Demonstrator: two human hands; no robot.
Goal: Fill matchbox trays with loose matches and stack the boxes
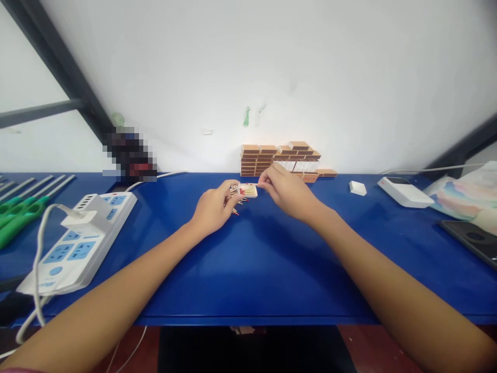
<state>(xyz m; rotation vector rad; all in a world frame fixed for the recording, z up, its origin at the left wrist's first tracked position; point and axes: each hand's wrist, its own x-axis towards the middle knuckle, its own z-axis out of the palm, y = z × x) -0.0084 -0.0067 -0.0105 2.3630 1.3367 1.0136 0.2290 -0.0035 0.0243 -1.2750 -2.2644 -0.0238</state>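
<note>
My left hand point(214, 208) is closed around the left end of a small white matchbox tray point(253, 196) with several matches lying in it. Loose matches point(235, 212) with red tips lie on the table by its fingers, partly hidden by them. Just off the tray's right end, my right hand point(285, 190) is closed in a pinch. What its fingertips hold, if anything, is too small to make out. Behind the hands, stacked matchboxes point(258, 161) with brown sides stand against the wall, some turned with their white faces outward.
On the blue table point(240, 274), a white power strip point(87, 248) with a cable sits at left, beside green-handled tools point(23, 210). To the right are a small white block point(357, 188), a white device point(406, 192) and a dark phone point(471, 239). A white wall rises behind.
</note>
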